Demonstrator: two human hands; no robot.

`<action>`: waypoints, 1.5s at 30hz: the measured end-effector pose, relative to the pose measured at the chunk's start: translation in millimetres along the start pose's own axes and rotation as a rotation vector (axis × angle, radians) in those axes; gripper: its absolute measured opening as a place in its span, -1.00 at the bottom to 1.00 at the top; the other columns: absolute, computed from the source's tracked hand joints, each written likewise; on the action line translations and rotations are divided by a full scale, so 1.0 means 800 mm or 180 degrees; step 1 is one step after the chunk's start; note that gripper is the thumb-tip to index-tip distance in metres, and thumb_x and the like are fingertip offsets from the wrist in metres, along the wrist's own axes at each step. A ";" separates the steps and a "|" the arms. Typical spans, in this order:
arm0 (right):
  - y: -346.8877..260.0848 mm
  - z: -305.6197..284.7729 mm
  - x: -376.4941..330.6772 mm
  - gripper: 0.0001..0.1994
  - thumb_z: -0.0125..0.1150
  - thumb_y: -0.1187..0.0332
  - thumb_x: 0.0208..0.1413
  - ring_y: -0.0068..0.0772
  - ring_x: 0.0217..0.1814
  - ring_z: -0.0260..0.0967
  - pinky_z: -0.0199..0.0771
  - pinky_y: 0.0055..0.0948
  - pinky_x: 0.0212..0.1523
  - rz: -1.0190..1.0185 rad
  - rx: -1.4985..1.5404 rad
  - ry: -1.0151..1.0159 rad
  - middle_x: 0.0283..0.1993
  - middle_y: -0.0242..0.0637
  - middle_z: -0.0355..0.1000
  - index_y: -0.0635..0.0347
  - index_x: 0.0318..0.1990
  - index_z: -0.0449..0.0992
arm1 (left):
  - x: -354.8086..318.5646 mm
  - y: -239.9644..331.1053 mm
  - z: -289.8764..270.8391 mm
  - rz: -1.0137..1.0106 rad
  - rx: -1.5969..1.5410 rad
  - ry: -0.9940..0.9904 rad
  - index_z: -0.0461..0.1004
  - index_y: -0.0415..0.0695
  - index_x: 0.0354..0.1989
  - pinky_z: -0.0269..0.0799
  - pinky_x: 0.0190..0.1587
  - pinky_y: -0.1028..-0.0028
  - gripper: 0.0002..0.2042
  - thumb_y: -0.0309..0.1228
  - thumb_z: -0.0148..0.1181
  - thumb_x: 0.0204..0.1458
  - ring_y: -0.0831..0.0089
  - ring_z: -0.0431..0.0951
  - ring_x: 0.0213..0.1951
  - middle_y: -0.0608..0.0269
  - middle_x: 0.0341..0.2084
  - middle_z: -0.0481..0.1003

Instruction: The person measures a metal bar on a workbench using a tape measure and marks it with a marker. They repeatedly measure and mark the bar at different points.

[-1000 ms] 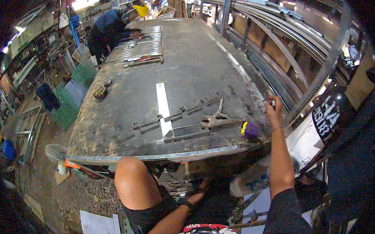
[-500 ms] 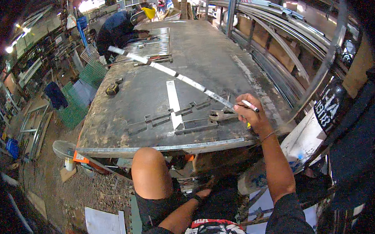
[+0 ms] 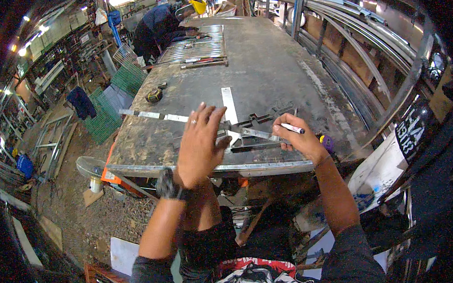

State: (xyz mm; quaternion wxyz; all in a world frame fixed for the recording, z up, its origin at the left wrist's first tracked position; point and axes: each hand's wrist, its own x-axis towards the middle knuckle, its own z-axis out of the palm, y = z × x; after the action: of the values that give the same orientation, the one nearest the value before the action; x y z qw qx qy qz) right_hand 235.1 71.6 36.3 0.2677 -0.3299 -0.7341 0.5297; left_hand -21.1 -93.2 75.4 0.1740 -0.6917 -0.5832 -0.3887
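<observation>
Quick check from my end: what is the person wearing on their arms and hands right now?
The left hand has a ring on one finger and a dark wristwatch at the wrist. The right hand shows a thin band at the wrist. Both forearms are bare, with dark sleeves pushed up near the elbows. No gloves.

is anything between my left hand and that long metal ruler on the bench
Nothing visible. The left hand hangs spread right above the long metal ruler, which lies flat across the table. The right hand holds a white marker beside it.
</observation>
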 end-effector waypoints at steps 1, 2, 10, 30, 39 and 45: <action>-0.002 0.003 0.002 -0.69 0.22 0.08 0.36 -0.59 -0.47 0.41 0.33 -0.54 -0.56 0.0100 0.0152 -0.0046 -0.27 -0.35 0.52 0.11 0.02 0.50 | 0.008 -0.018 0.006 0.0138 0.0287 -0.0036 0.48 -0.13 0.16 0.17 0.40 -0.04 -0.60 -0.30 0.29 0.18 -0.09 0.49 0.16 -0.02 0.03 0.54; -0.004 0.005 0.004 -0.64 0.17 0.02 0.38 -0.57 -0.47 0.43 0.34 -0.54 -0.55 0.0228 0.0268 -0.0082 -0.25 -0.32 0.53 0.12 0.04 0.50 | 0.008 -0.034 0.012 0.0278 0.0572 -0.0069 0.48 -0.13 0.15 0.15 0.41 -0.05 -0.62 -0.28 0.28 0.19 -0.06 0.50 0.15 0.00 0.00 0.56; -0.007 0.008 0.012 -0.38 0.03 -0.22 0.39 -0.41 -0.39 0.52 0.49 -0.43 -0.51 0.0525 0.0596 -0.0338 -0.20 -0.08 0.56 0.23 0.17 0.42 | -0.025 -0.080 0.033 -0.0289 -0.0624 -0.1492 0.60 -0.15 -0.15 0.42 -0.06 0.12 -0.74 -0.20 0.32 0.18 0.03 0.62 -0.29 0.03 -0.45 0.58; 0.094 0.064 -0.002 -0.79 0.41 0.43 0.19 -0.65 -0.46 0.45 0.42 -0.58 -0.44 -0.0550 0.1077 0.1404 -0.47 -0.39 0.51 0.12 -0.37 0.43 | -0.040 -0.120 0.066 -0.1372 -0.0508 -0.2174 0.66 -0.22 -0.24 0.51 -0.21 0.12 -0.58 -0.04 0.42 0.06 -0.05 0.65 -0.31 -0.11 -0.47 0.58; 0.128 0.076 0.015 -0.67 0.42 0.35 0.22 -0.71 -0.54 0.26 0.26 -0.52 -0.50 -0.0960 0.0411 0.1626 -0.57 -0.49 0.42 0.13 -0.51 0.37 | -0.039 -0.125 0.070 -0.1650 -0.0516 -0.2353 0.66 -0.27 -0.24 0.51 -0.18 0.13 -0.56 -0.05 0.43 0.05 -0.03 0.66 -0.27 -0.15 -0.44 0.59; 0.123 0.082 0.013 -0.66 0.41 0.37 0.22 -0.74 -0.51 0.21 0.24 -0.52 -0.47 -0.0947 -0.0011 0.1766 -0.57 -0.52 0.38 0.16 -0.53 0.38 | -0.040 -0.117 0.069 -0.1481 -0.0623 -0.1923 0.65 -0.27 -0.24 0.51 -0.17 0.13 -0.57 -0.06 0.44 0.05 -0.06 0.65 -0.26 -0.16 -0.41 0.59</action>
State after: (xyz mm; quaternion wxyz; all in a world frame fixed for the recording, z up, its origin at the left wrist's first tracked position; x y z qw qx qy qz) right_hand 199.4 62.1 -76.5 0.5318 -0.3513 -0.6742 0.3732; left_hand -91.5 -52.2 -3.0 -0.1650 -0.6377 -0.7095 -0.2505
